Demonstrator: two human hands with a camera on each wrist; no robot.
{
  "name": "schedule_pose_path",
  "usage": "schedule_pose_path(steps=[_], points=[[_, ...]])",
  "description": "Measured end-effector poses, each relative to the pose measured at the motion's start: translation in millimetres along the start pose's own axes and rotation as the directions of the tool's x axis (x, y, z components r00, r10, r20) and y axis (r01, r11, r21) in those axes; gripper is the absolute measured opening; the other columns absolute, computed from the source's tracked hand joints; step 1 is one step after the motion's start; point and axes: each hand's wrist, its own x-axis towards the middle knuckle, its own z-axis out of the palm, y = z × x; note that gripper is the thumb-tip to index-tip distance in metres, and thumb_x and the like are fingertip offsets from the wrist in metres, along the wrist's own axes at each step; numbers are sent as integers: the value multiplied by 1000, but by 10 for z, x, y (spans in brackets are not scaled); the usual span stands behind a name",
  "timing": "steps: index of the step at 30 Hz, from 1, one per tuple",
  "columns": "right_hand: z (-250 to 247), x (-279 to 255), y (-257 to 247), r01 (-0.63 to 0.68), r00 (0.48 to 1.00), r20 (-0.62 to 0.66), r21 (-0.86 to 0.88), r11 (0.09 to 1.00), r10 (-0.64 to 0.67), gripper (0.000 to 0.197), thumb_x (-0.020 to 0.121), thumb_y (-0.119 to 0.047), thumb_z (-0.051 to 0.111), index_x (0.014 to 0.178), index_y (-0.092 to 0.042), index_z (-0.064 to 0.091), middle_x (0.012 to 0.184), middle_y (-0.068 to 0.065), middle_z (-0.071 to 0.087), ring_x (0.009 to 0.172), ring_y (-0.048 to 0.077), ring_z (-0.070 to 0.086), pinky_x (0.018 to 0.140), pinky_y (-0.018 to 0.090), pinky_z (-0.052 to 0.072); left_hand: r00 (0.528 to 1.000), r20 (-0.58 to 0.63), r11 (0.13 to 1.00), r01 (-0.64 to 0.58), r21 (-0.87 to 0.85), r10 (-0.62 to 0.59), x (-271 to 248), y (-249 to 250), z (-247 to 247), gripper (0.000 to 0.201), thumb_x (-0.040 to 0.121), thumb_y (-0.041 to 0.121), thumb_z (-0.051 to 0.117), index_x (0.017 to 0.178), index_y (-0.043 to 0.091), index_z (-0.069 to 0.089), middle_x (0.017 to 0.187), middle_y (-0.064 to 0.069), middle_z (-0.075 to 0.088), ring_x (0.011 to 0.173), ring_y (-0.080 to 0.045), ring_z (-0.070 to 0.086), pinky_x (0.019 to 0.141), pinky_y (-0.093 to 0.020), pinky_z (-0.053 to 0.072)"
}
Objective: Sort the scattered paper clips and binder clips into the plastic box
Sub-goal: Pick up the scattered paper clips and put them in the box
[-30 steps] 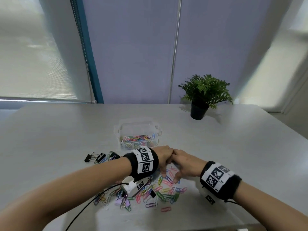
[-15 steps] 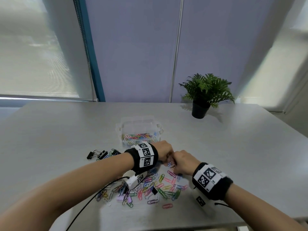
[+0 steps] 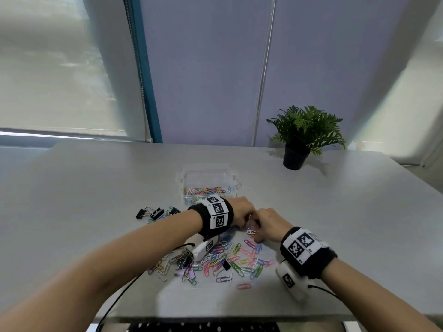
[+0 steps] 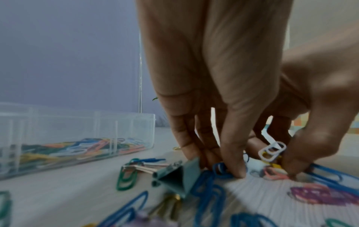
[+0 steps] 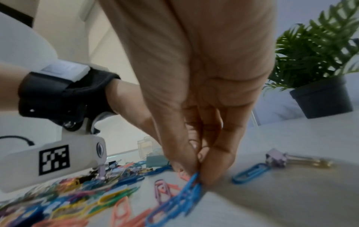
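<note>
Several coloured paper clips [image 3: 227, 259] lie scattered on the grey table in front of me. The clear plastic box [image 3: 208, 185] behind them has paper clips in its bottom. My left hand [image 3: 247, 218] and right hand [image 3: 257, 233] meet at the far edge of the pile. In the left wrist view my left hand [image 4: 223, 167] pinches blue paper clips against the table, beside a teal binder clip [image 4: 178, 176]. My right hand [image 5: 198, 176] pinches a blue paper clip [image 5: 192, 182]. White paper clips [image 4: 272, 151] sit between the hands; which hand holds them I cannot tell.
Black binder clips [image 3: 151, 213] lie left of the box. A purple binder clip [image 5: 276, 159] and a loose blue paper clip [image 5: 250, 173] lie right of my right hand. A potted plant [image 3: 304, 135] stands at the back right. The table's near edge runs just below the pile.
Both hands stay together at the far edge of the pile. The right hand's fingers, stretched down to the table a second ago, have curled into a pinch.
</note>
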Motion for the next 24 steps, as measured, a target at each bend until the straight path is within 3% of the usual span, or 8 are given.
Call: schedule_pose_path(steps=[5,9,11,13,16,19,22,24], points=[[-81,-2,102,-52,999,30,290,956,45,23,68,7,67,66,-15,58,59,-3,54,46,5,51,38,8,36,998,26,998,-51,-38,52,61,-52,-87,30,78,10,67,108,7,64,102,-15,69,81,-19,55,73,-24,39],[-268,1,262,-47,999,42,468,883,32,19,69,6,68,68,-12,63,63,5,62,54,14,59,55,20,50,998,-38,980,-53,-193,46,-19,-140,-238,21,80,1,57,98,6,66,83,-7,66,62,-2,56,59,-11,44],[-370,24,292,-42,999,27,563,825,33,19,73,10,66,69,-8,62,64,8,62,50,9,60,55,18,51,997,-72,948,-42,-316,20,-99,-228,-334,18,80,-1,56,93,8,65,73,0,63,49,10,56,55,-4,44],[-462,81,268,-40,999,14,672,739,41,19,76,15,62,70,-3,61,67,12,61,47,5,61,51,14,51,992,-122,913,-30,-407,-22,-205,-346,-447,15,81,-2,58,88,11,62,70,3,60,50,8,58,54,-5,48],[-583,278,124,-9,1000,-11,770,638,27,20,78,16,59,69,-3,58,70,13,60,51,7,62,52,14,52,962,-237,885,10,-465,-135,-360,-602,-597,16,81,-4,60,82,12,58,73,-5,61,61,-11,64,57,-14,54],[-644,567,-134,45,998,-63,810,584,9,24,77,19,57,66,-3,57,64,11,58,51,10,62,51,15,53,911,-305,868,102,-486,-277,-466,-849,-661,16,81,-7,59,83,9,60,71,-5,62,52,-7,61,51,-12,53],[-661,855,-411,89,993,-121,784,615,10,25,75,20,59,64,-2,56,62,12,56,44,8,61,50,16,54,868,-323,880,226,-417,-376,-488,-1020,-674,17,81,-10,57,91,0,65,75,-9,63,52,-7,56,45,-5,45],[-654,1022,-543,97,986,-163,696,711,24,26,74,18,62,61,-5,56,63,11,57,49,13,60,52,17,56,852,-338,888,268,-374,-400,-471,-1094,-665,20,80,-13,55,94,-5,67,85,-20,69,52,-8,54,46,-6,45]])
